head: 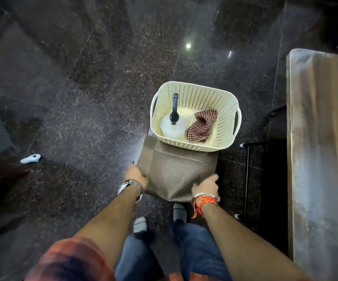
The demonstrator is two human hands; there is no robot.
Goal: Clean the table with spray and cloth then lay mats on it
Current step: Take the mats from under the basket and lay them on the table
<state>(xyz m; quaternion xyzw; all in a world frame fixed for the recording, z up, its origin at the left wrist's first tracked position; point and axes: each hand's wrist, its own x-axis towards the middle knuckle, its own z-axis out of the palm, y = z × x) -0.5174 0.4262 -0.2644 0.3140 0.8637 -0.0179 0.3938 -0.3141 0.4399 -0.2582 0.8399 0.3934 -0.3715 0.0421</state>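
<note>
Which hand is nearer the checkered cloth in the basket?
Right. The right hand sits below the checkered cloth, gripping the mats; the left hand is farther left.

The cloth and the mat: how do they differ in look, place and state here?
The cloth is checked red and white; the mat is plain brown. The cloth lies crumpled inside the basket beside the spray bottle; the mat lies flat, partly under the basket. No hand touches the cloth; the left hand and right hand hold the mat's near edge. Both are woven fabric.

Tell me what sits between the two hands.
In the head view, only the near edge of the brown mats spans between the left hand and right hand.
</note>
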